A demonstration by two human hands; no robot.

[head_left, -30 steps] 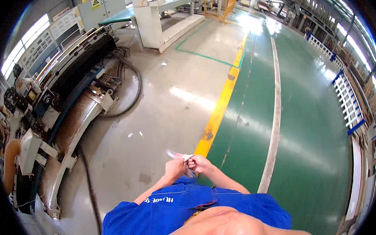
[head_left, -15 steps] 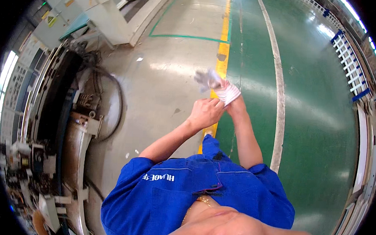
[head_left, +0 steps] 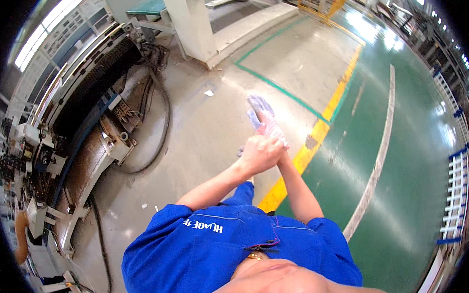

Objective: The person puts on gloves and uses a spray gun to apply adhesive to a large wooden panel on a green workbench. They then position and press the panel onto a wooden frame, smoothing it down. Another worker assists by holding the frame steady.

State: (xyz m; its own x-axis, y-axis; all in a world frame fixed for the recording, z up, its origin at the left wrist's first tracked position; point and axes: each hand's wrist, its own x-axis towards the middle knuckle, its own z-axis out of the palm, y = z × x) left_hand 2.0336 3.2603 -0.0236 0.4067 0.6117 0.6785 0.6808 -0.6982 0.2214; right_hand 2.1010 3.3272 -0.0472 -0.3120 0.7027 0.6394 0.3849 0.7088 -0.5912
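Note:
My right hand [head_left: 265, 119] wears a work glove [head_left: 271, 130] with grey fingers and a pale pink, ribbed cuff. Its fingers stretch away from me and stand apart. My bare left hand [head_left: 260, 155] is closed on the cuff at the right wrist, knuckles up. A small grey tip [head_left: 240, 151] shows at the outer side of the left hand; what it belongs to is hidden. Both hands are held together in front of my blue work jacket [head_left: 202, 251], above the floor.
On the left stands a dark machine [head_left: 97, 81] with hoses and a rusty base. A white machine frame [head_left: 190, 27] rises ahead. A yellow line [head_left: 320, 132] divides grey floor from a green walkway [head_left: 404, 155]. White fencing [head_left: 454, 195] runs along the right.
My view has turned left, so the yellow line now slants and the white frame appears larger. The gloved fingers point more forward. My left hand still grips the cuff.

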